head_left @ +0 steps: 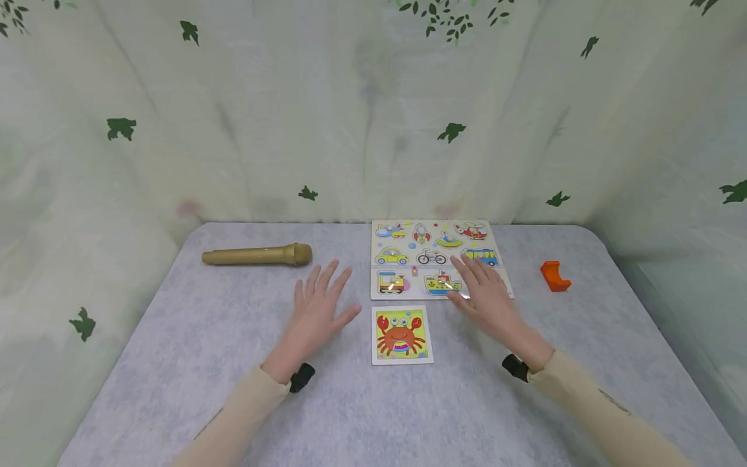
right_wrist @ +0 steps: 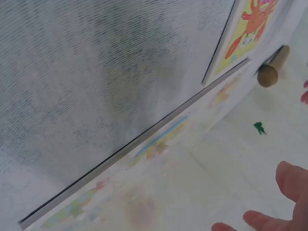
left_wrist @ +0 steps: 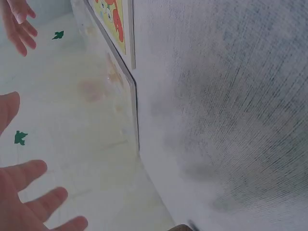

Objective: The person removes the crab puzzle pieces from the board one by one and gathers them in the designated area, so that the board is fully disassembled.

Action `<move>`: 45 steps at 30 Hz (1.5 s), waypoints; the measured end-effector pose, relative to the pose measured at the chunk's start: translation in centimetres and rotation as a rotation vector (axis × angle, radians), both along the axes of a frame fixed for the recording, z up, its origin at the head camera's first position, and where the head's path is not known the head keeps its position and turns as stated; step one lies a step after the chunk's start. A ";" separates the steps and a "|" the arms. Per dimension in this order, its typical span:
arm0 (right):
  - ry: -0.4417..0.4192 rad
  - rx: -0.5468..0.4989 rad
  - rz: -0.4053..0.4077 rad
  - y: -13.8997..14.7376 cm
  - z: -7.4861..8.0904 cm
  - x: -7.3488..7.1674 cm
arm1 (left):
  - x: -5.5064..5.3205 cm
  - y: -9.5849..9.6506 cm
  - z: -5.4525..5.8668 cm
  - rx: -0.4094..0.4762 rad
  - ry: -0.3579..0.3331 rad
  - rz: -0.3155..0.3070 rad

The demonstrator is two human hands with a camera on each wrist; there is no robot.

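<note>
My left hand [head_left: 316,314] hovers over the table with fingers spread and nothing in them, between a gold toy microphone [head_left: 257,255] and a square crab puzzle [head_left: 403,335]. My right hand [head_left: 489,301], fingers extended, overlaps the lower right part of a vehicle peg puzzle board [head_left: 382,269] in the head view and holds nothing. The board shows pictures of a car, bicycle, boat and other vehicles. Directly in front of it lies the crab puzzle, framed in white. In the right wrist view the microphone [right_wrist: 268,74] appears past the crab puzzle.
An orange curved block [head_left: 554,277] lies at the table's right side. The grey table [head_left: 192,363] has rounded back corners. Behind it hangs a pale curtain [head_left: 262,130] with green leaf and bird prints. Each wrist wears a black strap.
</note>
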State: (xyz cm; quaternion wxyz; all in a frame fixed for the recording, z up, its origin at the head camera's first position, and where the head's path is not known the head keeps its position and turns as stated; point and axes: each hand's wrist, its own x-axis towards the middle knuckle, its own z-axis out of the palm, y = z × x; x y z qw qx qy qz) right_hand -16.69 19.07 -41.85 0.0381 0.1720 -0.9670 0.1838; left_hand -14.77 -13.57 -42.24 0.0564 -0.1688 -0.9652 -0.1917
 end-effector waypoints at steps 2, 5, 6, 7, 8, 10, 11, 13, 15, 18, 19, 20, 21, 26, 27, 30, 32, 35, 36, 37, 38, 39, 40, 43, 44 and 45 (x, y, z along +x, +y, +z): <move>-0.028 -0.094 0.045 -0.6 0.1 0.1 | 0.1 0.0 -0.2 0.068 -0.010 -0.057; -0.071 -0.217 0.109 -1.6 -0.1 0.0 | 0.3 -0.1 -0.6 0.204 -0.061 -0.111; -0.086 -0.248 0.127 -1.9 -0.1 0.0 | 0.3 -0.2 -0.7 0.252 -0.083 -0.120; -0.096 -0.279 0.148 -2.3 -0.3 0.0 | 0.3 -0.2 -0.8 0.296 -0.103 -0.124; -0.105 -0.309 0.170 -2.6 -0.4 -0.1 | 0.4 -0.2 -1.0 0.333 -0.119 -0.124; -0.112 -0.365 0.209 -3.2 -0.8 -0.1 | 0.3 -0.1 -1.2 0.393 -0.133 -0.128; -0.118 -0.389 0.226 -3.4 -1.0 -0.1 | 0.3 -0.1 -1.4 0.416 -0.139 -0.128; -0.128 -0.428 0.261 -4.0 -1.5 -0.1 | 0.3 0.0 -1.7 0.457 -0.150 -0.131; -0.144 -0.447 0.282 -4.6 -1.9 -0.1 | 0.3 0.1 -2.0 0.490 -0.170 -0.133; -0.179 -0.460 0.304 -5.5 -2.4 -0.1 | 0.3 0.4 -2.6 0.517 -0.207 -0.130; -0.194 -0.465 0.314 -5.8 -2.5 -0.1 | 0.3 0.4 -2.7 0.524 -0.219 -0.128; -0.209 -0.470 0.320 -6.0 -2.7 -0.1 | 0.3 0.5 -3.0 0.528 -0.230 -0.125; -0.225 -0.473 0.325 -6.3 -2.8 -0.1 | 0.3 0.6 -3.1 0.529 -0.239 -0.122; -0.289 -0.469 0.335 -7.3 -3.3 -0.2 | 0.2 0.9 -3.9 0.535 -0.287 -0.116; -0.296 -0.466 0.338 -7.5 -3.3 -0.3 | 0.2 1.0 -4.0 0.531 -0.298 -0.114; -0.309 -0.456 0.348 -7.9 -3.6 -0.5 | 0.3 1.2 -4.1 0.521 -0.325 -0.104; -0.321 -0.452 0.353 -8.2 -3.7 -0.7 | 0.2 1.3 -4.1 0.511 -0.335 -0.098; -0.343 -0.439 0.341 -8.6 -3.8 -0.8 | 0.1 1.6 -4.4 0.491 -0.321 -0.102; -0.351 -0.433 0.333 -8.7 -3.8 -0.9 | 0.1 1.6 -4.4 0.481 -0.310 -0.107; -0.356 -0.426 0.324 -8.9 -3.8 -0.9 | 0.0 1.7 -4.5 0.460 -0.292 -0.114; -0.358 -0.416 0.316 -9.0 -3.9 -1.0 | 0.0 1.8 -4.6 0.440 -0.274 -0.121; -0.359 -0.411 0.309 -9.2 -3.9 -1.0 | -0.1 1.9 -4.8 0.418 -0.256 -0.127; -0.358 -0.404 0.305 -9.3 -3.9 -1.1 | -0.2 2.0 -4.9 0.398 -0.239 -0.133; -0.354 -0.380 0.300 -9.5 -4.0 -1.3 | -0.3 2.3 -4.9 0.330 -0.209 -0.136; -0.353 -0.377 0.300 -9.6 -4.0 -1.3 | -0.4 2.4 -4.9 0.317 -0.211 -0.131; -0.353 -0.372 0.297 -9.7 -4.1 -1.3 | -0.4 2.5 -5.0 0.300 -0.210 -0.126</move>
